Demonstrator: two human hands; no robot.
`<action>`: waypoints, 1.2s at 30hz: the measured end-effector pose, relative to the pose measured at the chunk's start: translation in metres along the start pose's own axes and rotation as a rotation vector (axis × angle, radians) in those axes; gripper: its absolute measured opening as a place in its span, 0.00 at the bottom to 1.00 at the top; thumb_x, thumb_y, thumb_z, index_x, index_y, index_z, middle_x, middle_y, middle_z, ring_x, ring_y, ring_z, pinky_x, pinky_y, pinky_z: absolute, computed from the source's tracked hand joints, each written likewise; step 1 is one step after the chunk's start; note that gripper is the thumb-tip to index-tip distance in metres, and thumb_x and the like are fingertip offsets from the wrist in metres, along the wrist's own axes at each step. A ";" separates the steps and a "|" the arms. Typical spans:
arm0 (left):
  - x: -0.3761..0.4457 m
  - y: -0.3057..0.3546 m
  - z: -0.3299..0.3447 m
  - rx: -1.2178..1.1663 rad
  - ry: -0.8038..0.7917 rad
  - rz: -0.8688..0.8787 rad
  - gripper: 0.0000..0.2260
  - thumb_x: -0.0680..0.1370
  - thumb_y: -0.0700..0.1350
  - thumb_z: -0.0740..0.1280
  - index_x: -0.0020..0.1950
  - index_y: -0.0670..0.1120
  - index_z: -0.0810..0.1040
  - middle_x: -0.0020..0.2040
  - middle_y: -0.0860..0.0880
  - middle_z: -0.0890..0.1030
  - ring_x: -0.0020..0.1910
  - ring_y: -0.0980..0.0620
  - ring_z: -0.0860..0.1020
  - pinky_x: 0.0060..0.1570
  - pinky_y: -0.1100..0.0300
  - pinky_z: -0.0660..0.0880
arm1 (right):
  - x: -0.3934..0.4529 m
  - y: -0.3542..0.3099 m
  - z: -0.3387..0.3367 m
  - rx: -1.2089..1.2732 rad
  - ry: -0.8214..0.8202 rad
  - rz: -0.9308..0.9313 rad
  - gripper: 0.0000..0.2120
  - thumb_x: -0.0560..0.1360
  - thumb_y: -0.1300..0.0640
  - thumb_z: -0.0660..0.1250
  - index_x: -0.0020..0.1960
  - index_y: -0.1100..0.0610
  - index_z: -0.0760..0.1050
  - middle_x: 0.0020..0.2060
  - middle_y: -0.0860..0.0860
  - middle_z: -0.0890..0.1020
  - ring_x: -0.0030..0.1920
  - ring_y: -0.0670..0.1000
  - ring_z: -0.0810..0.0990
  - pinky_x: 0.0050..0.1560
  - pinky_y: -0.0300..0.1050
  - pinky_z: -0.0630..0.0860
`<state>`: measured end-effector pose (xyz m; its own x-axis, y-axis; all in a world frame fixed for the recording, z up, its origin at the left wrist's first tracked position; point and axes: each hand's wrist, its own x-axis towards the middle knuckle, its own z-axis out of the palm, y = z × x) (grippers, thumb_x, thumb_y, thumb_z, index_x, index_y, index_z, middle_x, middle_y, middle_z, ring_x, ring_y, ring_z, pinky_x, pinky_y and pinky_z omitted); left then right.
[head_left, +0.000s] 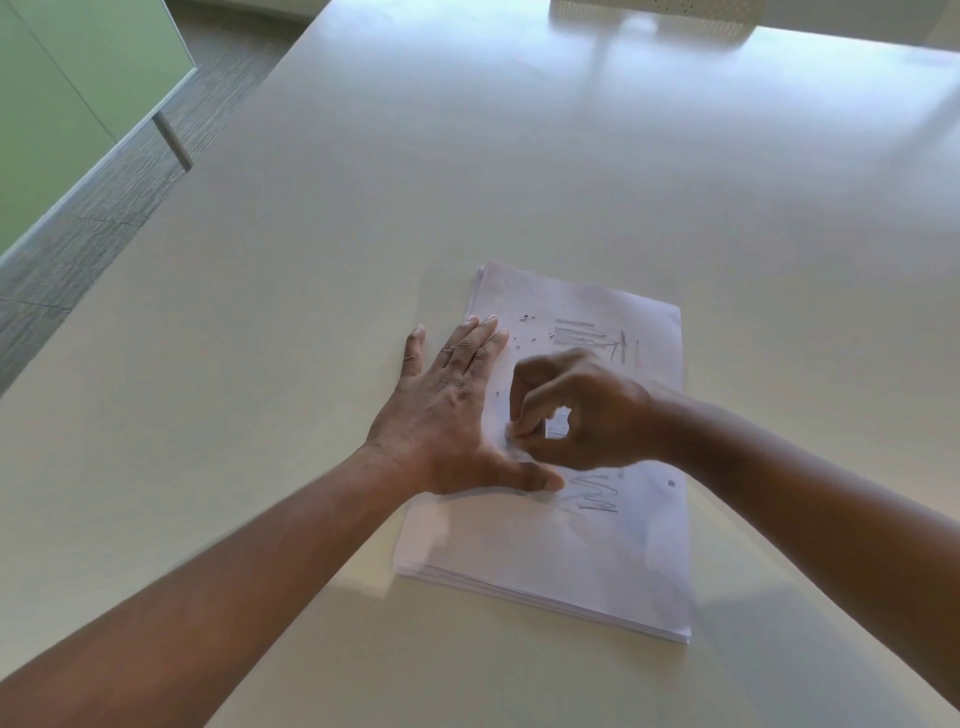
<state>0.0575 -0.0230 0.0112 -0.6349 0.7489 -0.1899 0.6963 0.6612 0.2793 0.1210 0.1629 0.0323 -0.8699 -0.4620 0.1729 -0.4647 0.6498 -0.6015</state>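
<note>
The paper stack (597, 561) is pinned at nine o'clock by the flat left hand (447, 410), seemingly against sliding, while an eraser (513, 430) is pinched in the right hand (582, 410).

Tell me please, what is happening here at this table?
A person works on a stack of paper on a pale table. The left hand lies flat on the top sheet, pressing it down. The right hand pinches a small white thing, probably an eraser, against the sheet near pencil scribbles. Small dark crumbs lie on the paper.
</note>
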 end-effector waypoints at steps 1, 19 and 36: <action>0.000 0.000 0.000 0.001 0.000 0.001 0.69 0.56 0.88 0.53 0.84 0.47 0.38 0.84 0.54 0.37 0.80 0.59 0.31 0.78 0.40 0.33 | -0.002 -0.003 0.001 -0.001 -0.034 0.004 0.04 0.69 0.64 0.76 0.37 0.58 0.84 0.37 0.49 0.80 0.35 0.46 0.79 0.36 0.41 0.76; 0.000 -0.001 0.000 -0.001 -0.005 -0.004 0.69 0.57 0.88 0.54 0.84 0.47 0.37 0.84 0.54 0.36 0.80 0.59 0.30 0.78 0.39 0.32 | -0.002 0.014 -0.007 -0.009 0.061 0.034 0.04 0.67 0.65 0.78 0.39 0.58 0.85 0.36 0.50 0.81 0.33 0.47 0.79 0.39 0.30 0.72; 0.001 0.000 0.000 0.004 -0.009 -0.005 0.69 0.57 0.88 0.55 0.84 0.47 0.37 0.84 0.54 0.36 0.80 0.59 0.30 0.77 0.40 0.31 | -0.002 0.015 -0.010 -0.014 0.040 0.010 0.03 0.68 0.65 0.78 0.39 0.59 0.85 0.36 0.51 0.81 0.34 0.46 0.80 0.39 0.30 0.72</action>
<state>0.0569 -0.0227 0.0111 -0.6356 0.7457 -0.1999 0.6944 0.6653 0.2741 0.1138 0.1797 0.0305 -0.8801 -0.4315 0.1980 -0.4582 0.6626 -0.5925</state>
